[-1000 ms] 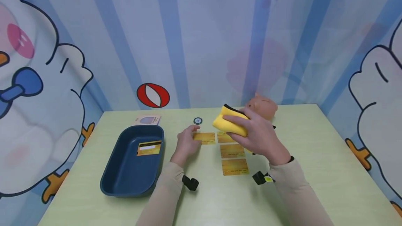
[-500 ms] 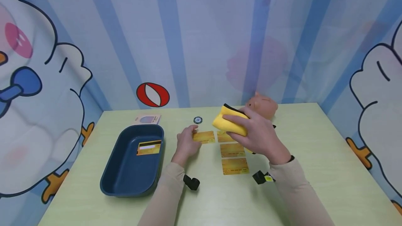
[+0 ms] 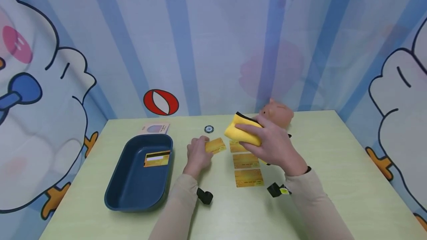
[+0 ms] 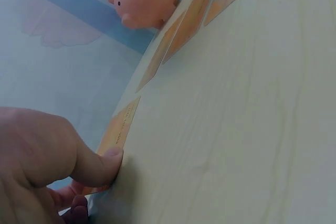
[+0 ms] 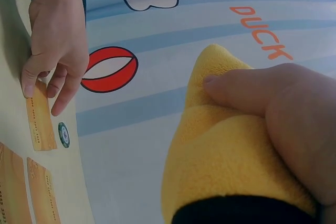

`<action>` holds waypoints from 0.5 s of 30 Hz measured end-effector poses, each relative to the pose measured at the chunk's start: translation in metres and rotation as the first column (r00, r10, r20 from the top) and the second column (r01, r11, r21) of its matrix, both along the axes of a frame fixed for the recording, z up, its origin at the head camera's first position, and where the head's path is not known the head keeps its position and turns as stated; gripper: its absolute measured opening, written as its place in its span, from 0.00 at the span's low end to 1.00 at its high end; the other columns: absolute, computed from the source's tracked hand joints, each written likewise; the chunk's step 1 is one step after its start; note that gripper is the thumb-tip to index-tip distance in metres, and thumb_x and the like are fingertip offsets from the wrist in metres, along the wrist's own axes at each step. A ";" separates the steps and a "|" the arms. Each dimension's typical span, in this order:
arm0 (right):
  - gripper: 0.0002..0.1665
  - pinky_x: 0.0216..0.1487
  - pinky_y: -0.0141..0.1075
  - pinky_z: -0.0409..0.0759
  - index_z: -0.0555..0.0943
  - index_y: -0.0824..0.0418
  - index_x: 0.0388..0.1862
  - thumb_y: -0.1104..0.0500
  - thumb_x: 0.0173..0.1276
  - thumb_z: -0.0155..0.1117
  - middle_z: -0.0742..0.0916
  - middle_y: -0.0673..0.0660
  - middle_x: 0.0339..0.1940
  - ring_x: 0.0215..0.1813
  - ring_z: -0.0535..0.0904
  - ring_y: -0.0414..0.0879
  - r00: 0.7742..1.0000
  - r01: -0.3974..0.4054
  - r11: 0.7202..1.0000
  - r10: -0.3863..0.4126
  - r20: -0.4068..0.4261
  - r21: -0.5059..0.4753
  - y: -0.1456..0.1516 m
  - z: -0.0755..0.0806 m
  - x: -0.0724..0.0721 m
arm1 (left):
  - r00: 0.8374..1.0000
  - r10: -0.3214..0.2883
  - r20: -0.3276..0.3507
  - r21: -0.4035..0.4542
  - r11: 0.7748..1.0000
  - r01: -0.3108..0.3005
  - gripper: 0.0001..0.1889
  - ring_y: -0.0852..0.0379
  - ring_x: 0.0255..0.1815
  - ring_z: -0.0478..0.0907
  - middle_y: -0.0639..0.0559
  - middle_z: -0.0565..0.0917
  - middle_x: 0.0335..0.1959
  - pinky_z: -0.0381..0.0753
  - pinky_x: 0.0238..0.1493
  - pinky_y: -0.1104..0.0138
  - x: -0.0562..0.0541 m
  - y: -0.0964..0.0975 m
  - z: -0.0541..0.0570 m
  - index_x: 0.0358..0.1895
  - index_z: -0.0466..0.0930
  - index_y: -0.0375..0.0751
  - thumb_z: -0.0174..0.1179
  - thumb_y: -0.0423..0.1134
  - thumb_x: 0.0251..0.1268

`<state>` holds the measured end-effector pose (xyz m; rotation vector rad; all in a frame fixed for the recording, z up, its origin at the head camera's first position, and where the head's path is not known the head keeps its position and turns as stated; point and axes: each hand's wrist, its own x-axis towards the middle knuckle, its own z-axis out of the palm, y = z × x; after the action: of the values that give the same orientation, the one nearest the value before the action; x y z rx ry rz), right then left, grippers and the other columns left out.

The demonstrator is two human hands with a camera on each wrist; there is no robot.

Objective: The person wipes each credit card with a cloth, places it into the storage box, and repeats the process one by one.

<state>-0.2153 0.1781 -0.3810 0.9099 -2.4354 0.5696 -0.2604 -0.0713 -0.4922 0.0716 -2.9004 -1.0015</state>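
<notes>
My left hand (image 3: 199,155) pinches the left end of a gold bank card (image 3: 215,145), thumb on the near edge and fingers at the far edge. The card's printed side faces up in the left wrist view, close over the table. Held above the table by my right hand (image 3: 276,141) is a folded yellow cloth (image 3: 242,132) with a black edge; the thumb (image 5: 236,90) presses into its plush surface. Below the cloth, gold cards form a column, including a middle card (image 3: 245,161) and a near card (image 3: 249,178); the cloth partly covers the far card (image 3: 237,146).
A blue tray (image 3: 111,191) on the left holds one gold card (image 3: 156,158), stripe up. Behind it lies a pale printed card (image 3: 155,128). A round chip (image 3: 209,129) sits beyond my left hand, and a pink pig figure (image 3: 278,114) stands at the back right.
The card in my left hand has turned, its right end swinging slightly away from me and apart from the column. My right hand keeps holding the cloth in nearly the same place.
</notes>
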 end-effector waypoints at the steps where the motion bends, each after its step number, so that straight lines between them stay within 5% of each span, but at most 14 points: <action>1: 0.29 0.29 0.38 0.76 0.86 0.45 0.65 0.49 0.64 0.80 0.83 0.58 0.48 0.34 0.75 0.46 1.000 -0.002 1.000 0.002 -0.001 0.001 0.000 0.000 0.000 | 1.000 0.006 -0.008 -0.010 1.000 -0.006 0.28 0.40 0.54 0.73 0.37 0.79 0.56 0.73 0.54 0.52 0.001 0.000 0.000 0.64 0.81 0.38 0.73 0.28 0.56; 10: 0.28 0.29 0.38 0.78 0.86 0.44 0.64 0.48 0.64 0.79 0.83 0.57 0.49 0.35 0.76 0.46 1.000 -0.004 1.000 0.005 -0.008 0.007 -0.003 0.000 0.001 | 0.996 0.080 -0.026 0.002 0.997 -0.080 0.29 0.40 0.55 0.72 0.38 0.78 0.58 0.74 0.55 0.51 0.009 0.008 -0.001 0.65 0.82 0.43 0.72 0.28 0.58; 15: 0.28 0.28 0.37 0.77 0.86 0.44 0.64 0.48 0.65 0.79 0.83 0.57 0.50 0.35 0.76 0.45 1.000 -0.014 1.000 0.014 -0.010 0.002 -0.004 0.000 0.003 | 0.998 0.052 -0.018 -0.026 0.998 -0.053 0.29 0.43 0.48 0.74 0.41 0.83 0.55 0.73 0.49 0.54 0.012 0.006 -0.001 0.68 0.80 0.48 0.70 0.30 0.62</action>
<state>-0.2127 0.1736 -0.3808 0.9292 -2.4232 0.5670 -0.2482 -0.0651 -0.4931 0.1364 -2.8794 -0.9502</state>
